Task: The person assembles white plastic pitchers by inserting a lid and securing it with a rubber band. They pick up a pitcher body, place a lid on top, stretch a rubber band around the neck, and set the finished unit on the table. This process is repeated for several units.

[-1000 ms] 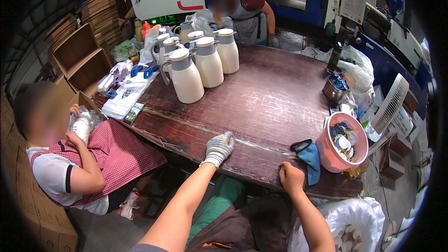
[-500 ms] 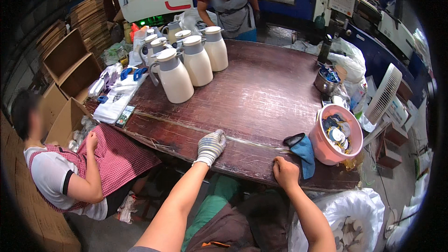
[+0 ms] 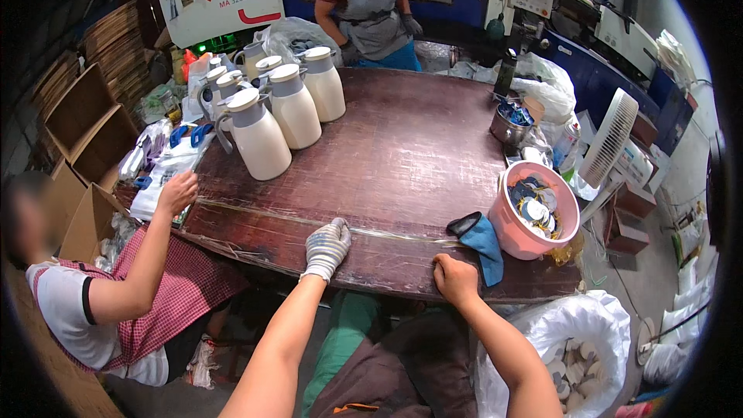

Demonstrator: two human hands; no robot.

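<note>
My left hand [image 3: 328, 249], in a white striped knit glove, rests on the near edge of the dark wooden table [image 3: 387, 162]. Its fingers are curled closed, and no object shows in them. My right hand [image 3: 455, 279] is bare and rests as a loose fist on the same edge, nothing visible in it. Just beyond the right hand lies a blue cloth sleeve [image 3: 485, 246] with a dark opening, against a pink bucket [image 3: 507, 228] of round tags with yellow strings. At the table's left stand several cream vacuum jugs [image 3: 261, 143] with grey necks and white lids, untouched.
A co-worker in a checked apron [image 3: 182, 275] sits at left; another person [image 3: 371, 19] stands across the table. White plastic bags [image 3: 159, 197] lie at the left edge. A metal pot [image 3: 509, 131], a fan [image 3: 609, 138] and a lined sack of discs [image 3: 611, 325] are at right.
The view has shifted slightly, so the table and jugs appear further left. The seated co-worker has raised a hand toward the table's left edge. My hands stay on the table edge.
</note>
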